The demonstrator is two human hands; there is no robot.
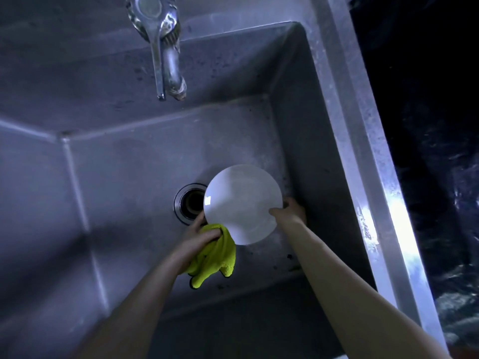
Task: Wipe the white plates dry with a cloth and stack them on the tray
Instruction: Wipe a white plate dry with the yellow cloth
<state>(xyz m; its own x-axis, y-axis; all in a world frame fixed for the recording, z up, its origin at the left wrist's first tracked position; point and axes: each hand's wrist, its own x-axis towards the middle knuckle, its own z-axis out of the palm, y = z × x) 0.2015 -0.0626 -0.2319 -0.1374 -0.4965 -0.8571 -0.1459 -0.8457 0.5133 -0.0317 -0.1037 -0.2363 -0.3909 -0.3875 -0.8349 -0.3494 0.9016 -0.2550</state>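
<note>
plate: white plate (242, 204) is held over the sink (129, 177) basin, face tilted up toward the camera. It sits right of the drain (188, 203) and covers the drain's right edge.
axis: round, so no long axis. What matters is the tilt and which rim is free.
right hand: right hand (291, 211) pinches the plate's right rim, thumb on the face, fingers behind. It appears to carry the full weight.
left hand: left hand (199, 238) is clenched on a bunched yellow cloth (220, 257) at the plate's lower-left rim. Cloth touches or tucks just under that edge, and the loose end hangs down.
key relation: cloth is at lower-left, grip is opposite at right, open face lies between. Left hand is the nearer one to wipe with, sweeping up and right across the face.
step: judged as wiping, early on this plate. Can't tell whether the face is dry, glare hides it.
surface: glazed and probably wet, so a slip risk at the one-rim pinch. Basin below is hard metal.
room: faucet (168, 60) is well above and clear of the plate. Dark bench (427, 125) runs along the sink's right side.
tray: not in view, nor are any other plates.
</note>
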